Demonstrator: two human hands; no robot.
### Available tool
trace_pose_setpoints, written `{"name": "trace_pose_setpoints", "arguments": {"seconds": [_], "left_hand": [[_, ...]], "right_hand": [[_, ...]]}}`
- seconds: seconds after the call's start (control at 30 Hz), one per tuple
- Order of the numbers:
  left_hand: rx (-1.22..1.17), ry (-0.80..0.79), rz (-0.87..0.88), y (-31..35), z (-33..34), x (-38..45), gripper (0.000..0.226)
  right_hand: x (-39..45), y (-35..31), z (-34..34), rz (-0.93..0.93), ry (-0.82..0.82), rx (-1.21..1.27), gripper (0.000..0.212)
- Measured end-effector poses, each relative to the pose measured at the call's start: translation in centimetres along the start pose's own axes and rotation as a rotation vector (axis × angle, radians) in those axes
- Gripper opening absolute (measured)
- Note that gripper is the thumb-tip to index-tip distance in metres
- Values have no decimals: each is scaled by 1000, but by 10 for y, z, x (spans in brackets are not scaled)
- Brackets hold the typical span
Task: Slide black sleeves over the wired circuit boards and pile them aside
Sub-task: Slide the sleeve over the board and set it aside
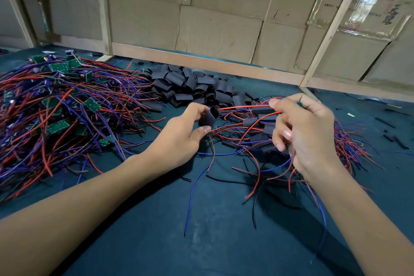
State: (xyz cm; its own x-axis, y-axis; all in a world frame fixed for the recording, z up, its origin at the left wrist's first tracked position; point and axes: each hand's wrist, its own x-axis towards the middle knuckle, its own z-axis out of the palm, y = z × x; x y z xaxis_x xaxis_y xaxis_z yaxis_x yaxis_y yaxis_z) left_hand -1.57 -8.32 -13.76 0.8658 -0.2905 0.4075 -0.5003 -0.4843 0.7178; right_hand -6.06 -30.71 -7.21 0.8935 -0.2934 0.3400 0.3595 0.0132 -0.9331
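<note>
1. Spread across the dark teal felt-like table cover (156,219): on the left, a tangled heap of green rectangular circuit boards with red, blue and brown wires (56,105); behind centre, a loose mound of short flattened black tubular sleeves (190,85).
2. Behind everything, a wall of brown corrugated cardboard panels (212,18) framed by pale wooden battens (331,29), with clear glossy tape at upper right.
3. At right, partly hidden behind the right hand, a pile of boards already covered in black sleeves (259,119), thin wires fanning out in all directions.
4. Scattered on the cloth at far right: small black offcuts (389,136).
5. Left hand (179,136) pinching one matte black sleeve (209,116) between thumb and curled fingers, its open mouth squeezed into a rounded square and turned toward the right hand.
6. Right hand (304,132) closed round a green-edged circuit board (300,104), mostly hidden in the fingers; its long red, blue and brown wires (257,170) trailing down over the cloth.
7. Sleeve and board well apart, red leads stretching between the two hands just beside the sleeve mouth; whether any enters the sleeve cannot be told.
</note>
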Motion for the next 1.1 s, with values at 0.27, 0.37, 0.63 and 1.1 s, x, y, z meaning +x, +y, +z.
{"name": "trace_pose_setpoints", "arguments": {"seconds": [0.27,0.37,0.63,1.1], "left_hand": [[38,-5,10,-2,2,-1,29],[63,6,37,0,2,-2,29],[179,16,167,6,2,-6,30],[217,23,195,6,2,-5,32]], "right_hand": [[-6,-1,5,-52,-47,29,31],[-7,2,5,-32,-59,3,33],[-12,6,10,-77,-55,-25,29],[-9,1,6,-5,-99,-53,29]]}}
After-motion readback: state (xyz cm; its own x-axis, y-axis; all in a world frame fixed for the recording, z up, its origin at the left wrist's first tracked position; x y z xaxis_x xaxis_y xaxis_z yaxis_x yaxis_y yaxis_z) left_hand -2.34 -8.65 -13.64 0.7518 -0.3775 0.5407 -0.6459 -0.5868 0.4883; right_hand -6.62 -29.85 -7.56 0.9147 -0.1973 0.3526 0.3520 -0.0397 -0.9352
